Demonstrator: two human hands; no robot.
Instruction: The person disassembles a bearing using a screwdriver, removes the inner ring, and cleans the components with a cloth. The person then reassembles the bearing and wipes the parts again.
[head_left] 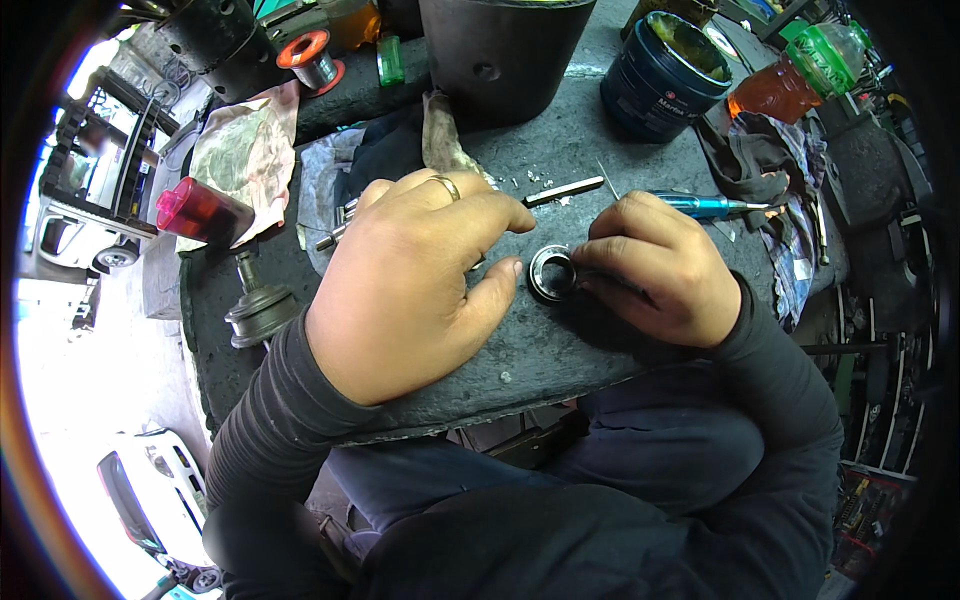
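A small round metal ring (549, 274) with a dark hollow middle sits just above the worktop, between my hands. The fingers of my right hand (660, 268) are closed at its right edge. A thin pointed sliver (607, 178) sticks up beside that hand's knuckles; whether it is held, I cannot tell. My left hand (405, 275), with a gold ring on one finger, hovers left of the metal ring. Its thumb and forefinger are apart, and its other fingers are partly hidden. A square-sided metal bar (565, 191) lies beyond, among small pale crumbs.
Around the dark worktop (470, 385) stand a black bucket (500, 60), a blue grease tub (665, 80) and a bottle of orange liquid (790, 80). A blue-handled screwdriver (700, 205), a red container (200, 210), a solder spool (312, 62), a metal joint part (260, 305) and rags lie about.
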